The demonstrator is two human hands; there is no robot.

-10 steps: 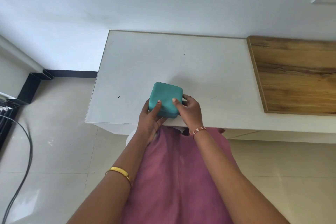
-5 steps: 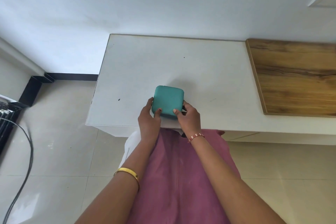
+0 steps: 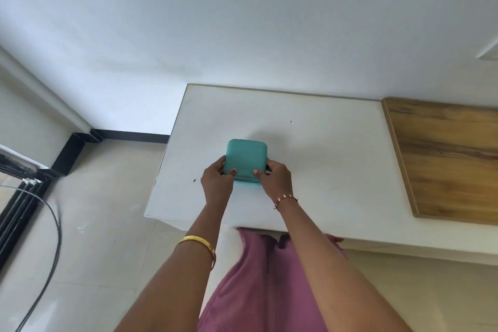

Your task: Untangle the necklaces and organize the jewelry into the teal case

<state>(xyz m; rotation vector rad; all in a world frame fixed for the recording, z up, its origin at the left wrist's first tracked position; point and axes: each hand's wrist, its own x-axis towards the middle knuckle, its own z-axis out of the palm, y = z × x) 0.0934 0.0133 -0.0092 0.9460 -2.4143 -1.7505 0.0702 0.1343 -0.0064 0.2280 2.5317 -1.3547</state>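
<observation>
1. One teal case, lid closed, sat on the white bench between the two hands, its far end sticking out beyond the fingertips.
2. Left hand gripped the case's left side: thumb laid on the lid near its front edge, fingers curled round the side wall.
3. Right hand gripped the case's right side the same way: thumb on the lid, fingers wrapped round the right wall.
4. Two thumbs on the lid, close together near the front edge, not touching each other.
5. Could not tell whether the case was lifted or resting flat; its near edge was hidden by the hands.
6. One gold bangle on the left forearm, well back from the hand.
7. One red-and-white thread bracelet on the right wrist, just behind the hand.
8. One wooden board lay on the bench, well to the right of the right hand.
9. One black cable ran over the floor, far to the left of the left hand.
10. Pink garment showed below the bench edge, between the two forearms.
</observation>
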